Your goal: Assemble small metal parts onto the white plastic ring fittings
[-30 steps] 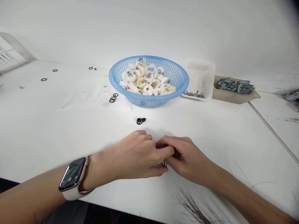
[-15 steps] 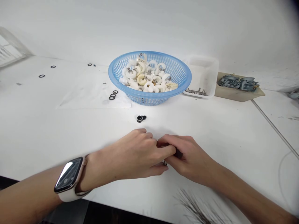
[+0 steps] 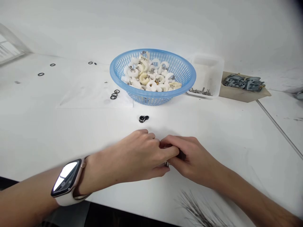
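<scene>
Both hands meet low at the middle of the white worktop [image 3: 224, 132]. The left hand [image 3: 137, 156], a smartwatch [image 3: 67, 182] on its wrist, has its fingers curled tight, tips pressed against those of the right hand [image 3: 189, 157]. The right fingers are likewise closed, pinching a small metal part [image 3: 166, 164] that only just peeks out beneath the knuckles; what it is I cannot tell. At 12 o'clock from the hands lie two small black rings [image 3: 143, 118], and beyond them a blue basket [image 3: 187, 82] of white rings. At 1 o'clock sit a clear tray [image 3: 208, 67] and a cardboard box [image 3: 243, 94] of grey parts.
</scene>
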`<state>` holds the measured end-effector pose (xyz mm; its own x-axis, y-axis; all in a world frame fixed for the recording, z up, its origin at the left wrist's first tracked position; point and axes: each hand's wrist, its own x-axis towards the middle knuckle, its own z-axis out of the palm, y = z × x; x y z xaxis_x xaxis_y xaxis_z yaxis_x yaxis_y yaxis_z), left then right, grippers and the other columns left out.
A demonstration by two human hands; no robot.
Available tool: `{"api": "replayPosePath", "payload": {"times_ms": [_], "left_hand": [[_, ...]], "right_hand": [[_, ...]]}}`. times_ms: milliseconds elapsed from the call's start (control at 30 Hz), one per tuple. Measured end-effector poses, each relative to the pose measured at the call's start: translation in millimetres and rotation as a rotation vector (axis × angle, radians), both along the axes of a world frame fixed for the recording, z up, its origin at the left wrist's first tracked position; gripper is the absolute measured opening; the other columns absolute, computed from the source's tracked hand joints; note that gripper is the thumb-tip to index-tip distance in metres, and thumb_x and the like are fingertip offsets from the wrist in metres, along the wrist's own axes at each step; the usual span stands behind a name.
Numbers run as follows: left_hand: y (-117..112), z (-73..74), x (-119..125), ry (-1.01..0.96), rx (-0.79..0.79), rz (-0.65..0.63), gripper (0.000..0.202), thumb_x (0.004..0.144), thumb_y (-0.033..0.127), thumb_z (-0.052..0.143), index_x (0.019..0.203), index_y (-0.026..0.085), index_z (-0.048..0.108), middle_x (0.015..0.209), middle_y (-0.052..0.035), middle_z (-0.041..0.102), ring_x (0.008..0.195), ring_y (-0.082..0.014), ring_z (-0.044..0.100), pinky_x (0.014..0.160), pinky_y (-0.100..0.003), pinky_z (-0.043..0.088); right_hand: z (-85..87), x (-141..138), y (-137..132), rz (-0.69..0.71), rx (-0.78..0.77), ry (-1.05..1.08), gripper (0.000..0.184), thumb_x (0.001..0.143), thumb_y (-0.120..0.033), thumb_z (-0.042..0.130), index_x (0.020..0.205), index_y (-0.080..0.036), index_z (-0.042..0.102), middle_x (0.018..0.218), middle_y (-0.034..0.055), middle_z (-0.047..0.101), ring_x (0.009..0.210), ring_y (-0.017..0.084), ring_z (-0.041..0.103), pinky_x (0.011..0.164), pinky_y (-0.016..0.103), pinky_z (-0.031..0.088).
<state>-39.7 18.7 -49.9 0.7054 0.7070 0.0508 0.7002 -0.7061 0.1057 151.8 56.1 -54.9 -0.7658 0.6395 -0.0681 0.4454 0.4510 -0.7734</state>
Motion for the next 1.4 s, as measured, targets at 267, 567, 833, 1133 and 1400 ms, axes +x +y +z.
{"api": "replayPosePath", "payload": {"times_ms": [267,567,833,1133,1400], "left_hand": [[-0.6,0.1,-0.8,0.006,-0.005,0.004,0.011,0.092,0.034,0.045,0.097,0.025,0.042,0.074,0.0049,0.056,0.057,-0.0177,0.049,0.056,-0.035,0.038],[0.8,-0.5,-0.9,-0.001,-0.013,-0.014,0.013,0.092,0.036,0.045,0.097,0.024,0.041,0.07,0.0054,0.053,0.055,-0.0165,0.046,0.058,-0.035,0.036],[1.9,2.1,0.4,0.009,-0.046,-0.005,0.014,0.094,0.037,0.043,0.093,0.024,0.041,0.065,0.0051,0.05,0.054,-0.0151,0.042,0.06,-0.033,0.035],[1.1,3.6,0.9,0.009,-0.052,0.002,0.015,0.094,0.038,0.044,0.091,0.024,0.042,0.067,0.0052,0.052,0.056,-0.015,0.042,0.062,-0.033,0.036],[1.5,3.1,0.7,-0.002,-0.043,-0.008,0.015,0.093,0.038,0.046,0.091,0.023,0.044,0.065,0.0044,0.053,0.055,-0.0147,0.043,0.062,-0.033,0.036]], "right_hand": [[-0.7,-1.4,0.4,0.0,0.003,-0.014,0.021,0.079,-0.004,0.051,0.087,-0.022,0.057,0.074,-0.009,0.061,0.062,0.007,0.049,0.057,0.02,0.037],[2.3,-1.7,-0.2,-0.001,0.0,-0.021,0.02,0.078,-0.004,0.05,0.085,-0.021,0.058,0.073,-0.006,0.061,0.062,0.01,0.05,0.057,0.023,0.037],[2.9,-1.8,-2.0,-0.009,0.022,-0.033,0.02,0.078,-0.005,0.05,0.085,-0.021,0.058,0.074,-0.0058,0.061,0.064,0.011,0.05,0.057,0.025,0.036],[3.4,-2.6,-1.7,-0.003,0.036,-0.01,0.02,0.077,-0.003,0.049,0.085,-0.02,0.058,0.075,-0.0046,0.061,0.064,0.011,0.05,0.058,0.025,0.036],[3.4,-1.8,-2.4,-0.001,0.03,-0.011,0.02,0.078,-0.004,0.049,0.084,-0.02,0.058,0.075,-0.0045,0.061,0.064,0.012,0.051,0.058,0.025,0.036]]}}
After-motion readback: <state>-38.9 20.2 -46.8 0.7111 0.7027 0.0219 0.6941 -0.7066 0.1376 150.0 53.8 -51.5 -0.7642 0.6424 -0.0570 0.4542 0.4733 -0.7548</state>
